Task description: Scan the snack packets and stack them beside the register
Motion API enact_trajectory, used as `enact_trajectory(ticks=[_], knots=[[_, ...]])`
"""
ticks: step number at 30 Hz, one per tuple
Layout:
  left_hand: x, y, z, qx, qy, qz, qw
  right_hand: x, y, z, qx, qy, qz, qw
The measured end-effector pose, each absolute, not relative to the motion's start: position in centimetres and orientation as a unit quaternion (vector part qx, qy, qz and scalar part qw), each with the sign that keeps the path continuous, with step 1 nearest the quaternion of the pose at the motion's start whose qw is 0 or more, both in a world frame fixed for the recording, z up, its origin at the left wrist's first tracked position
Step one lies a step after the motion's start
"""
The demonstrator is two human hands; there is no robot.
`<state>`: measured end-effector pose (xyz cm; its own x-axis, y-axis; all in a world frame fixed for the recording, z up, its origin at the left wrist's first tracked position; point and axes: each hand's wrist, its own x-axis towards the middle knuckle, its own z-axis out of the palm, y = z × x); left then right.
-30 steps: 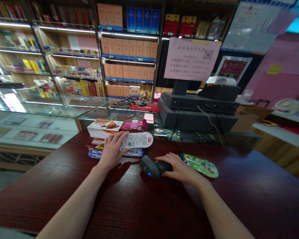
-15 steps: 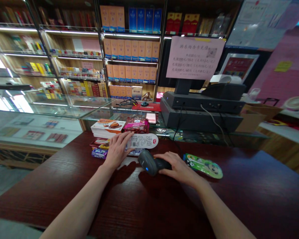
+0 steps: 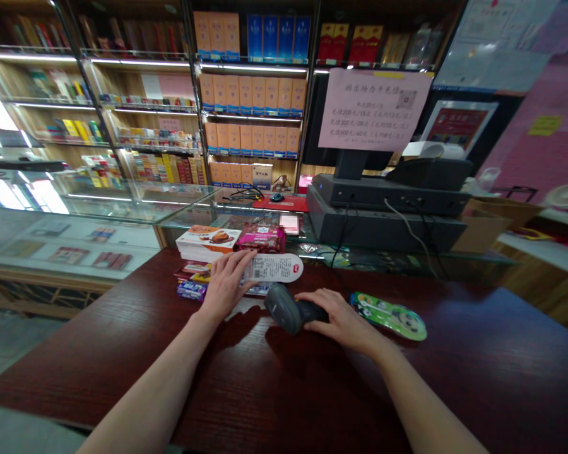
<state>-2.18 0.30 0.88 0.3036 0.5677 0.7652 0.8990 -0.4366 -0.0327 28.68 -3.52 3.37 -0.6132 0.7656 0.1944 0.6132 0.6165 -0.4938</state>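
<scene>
My left hand (image 3: 228, 282) lies over the left end of a white, round-ended package (image 3: 280, 268), its fingers along the upper edge and its thumb along the lower. Printed text and a barcode show on the package's face. In my right hand (image 3: 341, 318) is a dark barcode scanner (image 3: 284, 309), gripped by the handle, with its head pointing left toward my left hand. A green package with a panda picture (image 3: 392, 315) lies just right of my right hand. Left of my left hand is a purple snack pack (image 3: 192, 290).
Behind the white package sit a white and orange box (image 3: 207, 239) and a magenta snack packet (image 3: 261, 238). The dark wooden counter (image 3: 274, 391) spans the front. A cash register (image 3: 383, 214) stands at the back right, with a black cable hanging down. Glass display cases (image 3: 89, 236) are at left.
The blue light on the scanner's head no longer shows. Both hands keep nearly the same places; the whole view has shifted slightly.
</scene>
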Motion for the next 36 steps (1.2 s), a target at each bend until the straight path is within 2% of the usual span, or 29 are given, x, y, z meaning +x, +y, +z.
enact_trajectory(ticks=[4,12,23,36], knots=[[-2.1,0.1,1.1,-0.769,-0.48,-0.351,0.235,29.1,-3.4,3.3,-0.387,-0.878,0.213,0.182],[-2.2,0.1,1.0,-0.762,-0.493,-0.35,0.233,30.3,-2.7,3.4,-0.387,-0.883,0.252,0.09],[-2.0,0.2,1.0,-0.753,-0.486,-0.374,0.238,33.0,-2.7,4.3,-0.459,-0.839,0.291,0.039],[-2.1,0.1,1.0,-0.768,-0.482,-0.356,0.227,34.4,-3.0,4.7,-0.414,-0.838,0.341,0.104]])
